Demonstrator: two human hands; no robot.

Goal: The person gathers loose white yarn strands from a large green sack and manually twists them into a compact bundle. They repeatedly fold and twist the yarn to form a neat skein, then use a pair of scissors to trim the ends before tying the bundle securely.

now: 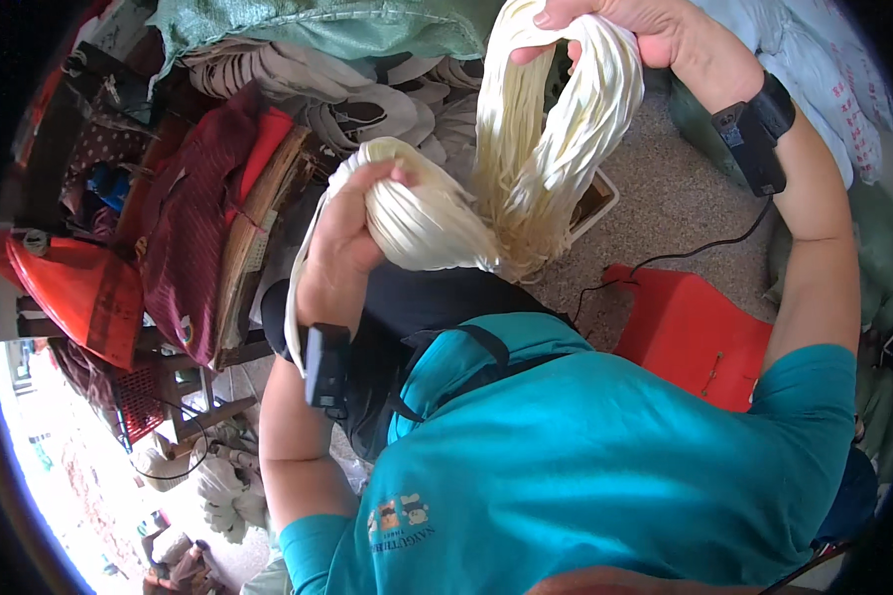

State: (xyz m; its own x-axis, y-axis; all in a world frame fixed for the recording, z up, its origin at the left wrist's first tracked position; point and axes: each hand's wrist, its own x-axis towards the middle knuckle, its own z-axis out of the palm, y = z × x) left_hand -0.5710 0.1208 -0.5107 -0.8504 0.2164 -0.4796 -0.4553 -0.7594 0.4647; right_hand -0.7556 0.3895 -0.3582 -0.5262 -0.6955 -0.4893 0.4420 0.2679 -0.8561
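Note:
A thick skein of cream cord (575, 129) hangs in a long loop from my right hand (655, 30), whose fingers are closed round its top at the upper edge. My left hand (342, 223) is lower and to the left, wrapped round a gathered cream bundle (427, 213) of the same kind of strands. The two parts meet near the skein's bottom end, where loose ends show; whether they are one piece I cannot tell. One thin strand trails down past my left wrist. Black boxes are strapped to both forearms, the right one (752, 144) with a cable.
A red plastic piece (695, 327) stands on the speckled floor (650, 178) at right. Behind my left hand are maroon cloth (198, 228), a red bag (79, 297) and stacked flat grey-white curved pieces (278, 74). A green sack (327, 25) lies at the back, pale sacks (814, 79) at far right.

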